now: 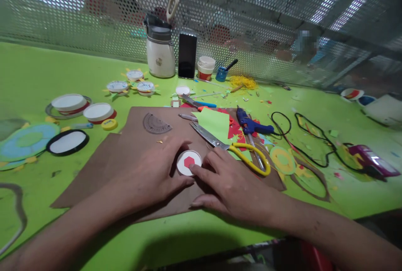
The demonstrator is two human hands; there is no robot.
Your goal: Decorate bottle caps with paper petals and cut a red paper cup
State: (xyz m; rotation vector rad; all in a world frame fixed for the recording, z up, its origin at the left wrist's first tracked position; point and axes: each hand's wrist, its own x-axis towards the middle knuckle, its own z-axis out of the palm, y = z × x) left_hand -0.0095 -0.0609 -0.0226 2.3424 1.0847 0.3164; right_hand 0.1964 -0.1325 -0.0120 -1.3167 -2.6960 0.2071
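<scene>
A small white disc (181,163) with a raised rim lies on the brown cardboard (109,166) in front of me. At its centre is a red paper hexagon (189,161). My left hand (157,164) curls around the disc's left side, fingers behind it and thumb in front. The index fingertip of my right hand (228,183) presses on the hexagon's right edge, with the thumb apart below. Just beyond my right hand lie yellow-handled scissors (251,157), their blades partly open over light green paper (213,123). A clear protractor (156,124) and a pen (187,117) rest farther back.
To the right are a blue glue gun (251,124), its black cable (314,160) and a purple box (373,160). White lids (69,102) and decorated discs (135,75) sit left. At the back stand a jug (160,55), a phone (187,55) and paint pots (206,70).
</scene>
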